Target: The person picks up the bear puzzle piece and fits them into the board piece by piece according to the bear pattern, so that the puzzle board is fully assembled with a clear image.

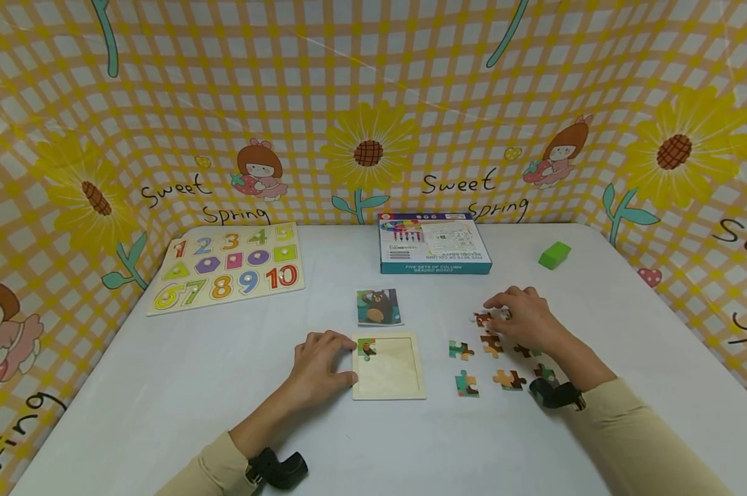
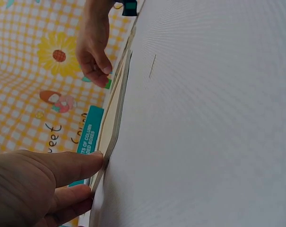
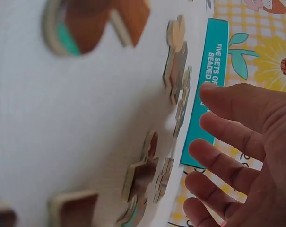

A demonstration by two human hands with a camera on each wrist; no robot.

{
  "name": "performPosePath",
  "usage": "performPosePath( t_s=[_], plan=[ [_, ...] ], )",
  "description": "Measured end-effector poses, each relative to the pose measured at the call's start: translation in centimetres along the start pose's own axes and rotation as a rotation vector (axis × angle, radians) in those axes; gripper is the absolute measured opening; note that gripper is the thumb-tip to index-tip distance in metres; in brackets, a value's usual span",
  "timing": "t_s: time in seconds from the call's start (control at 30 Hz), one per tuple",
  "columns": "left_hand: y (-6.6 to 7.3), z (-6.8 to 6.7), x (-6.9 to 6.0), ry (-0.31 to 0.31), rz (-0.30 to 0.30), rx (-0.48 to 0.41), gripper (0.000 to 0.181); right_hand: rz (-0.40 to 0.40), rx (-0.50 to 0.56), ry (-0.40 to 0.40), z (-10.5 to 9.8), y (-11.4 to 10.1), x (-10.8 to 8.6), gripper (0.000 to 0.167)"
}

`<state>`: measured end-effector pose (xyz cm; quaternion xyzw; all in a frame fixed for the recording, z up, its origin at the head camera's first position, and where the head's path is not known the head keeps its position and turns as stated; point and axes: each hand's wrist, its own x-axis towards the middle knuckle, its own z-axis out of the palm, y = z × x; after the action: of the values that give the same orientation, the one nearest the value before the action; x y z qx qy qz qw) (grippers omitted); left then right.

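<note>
My left hand [image 1: 319, 367] rests at the left edge of a square wooden puzzle tray [image 1: 388, 382]. Its thumb [image 2: 81, 168] and fingertips touch the rim, some distance apart. A green-and-brown puzzle piece [image 1: 366, 348] lies in the tray's upper left corner. To the right, my right hand [image 1: 527, 318] hovers over loose puzzle pieces, its fingers spread and holding nothing in the right wrist view. A brown puzzle piece [image 1: 482, 319] lies by its fingertips. Below are a brown piece [image 1: 491, 346], a green-and-brown piece [image 1: 461, 350] and several others, some partly hidden by the hand.
A bear picture card [image 1: 378, 307] lies just behind the tray. Farther back are a teal-edged bead game box [image 1: 435, 248] and a green block [image 1: 555, 255]. A wooden number board [image 1: 227, 269] sits at the back left. Patterned cloth hangs behind the white table [image 1: 193, 386].
</note>
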<state>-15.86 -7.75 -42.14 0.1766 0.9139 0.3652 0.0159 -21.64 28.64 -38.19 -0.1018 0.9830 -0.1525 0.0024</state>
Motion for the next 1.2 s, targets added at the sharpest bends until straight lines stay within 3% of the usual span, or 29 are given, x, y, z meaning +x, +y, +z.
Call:
performPosePath(
  t_s=[0.4, 1.2],
  plan=[
    [-0.1, 0.0, 0.0, -0.009, -0.008, -0.008, 0.04, 0.002, -0.005, -0.041, 0.6, 1.1, 0.2, 0.034],
    [0.0, 0.0, -0.1, -0.001, -0.016, -0.007, 0.04, 0.004, -0.012, -0.03, 1.0, 1.5, 0.5, 0.031]
  ],
)
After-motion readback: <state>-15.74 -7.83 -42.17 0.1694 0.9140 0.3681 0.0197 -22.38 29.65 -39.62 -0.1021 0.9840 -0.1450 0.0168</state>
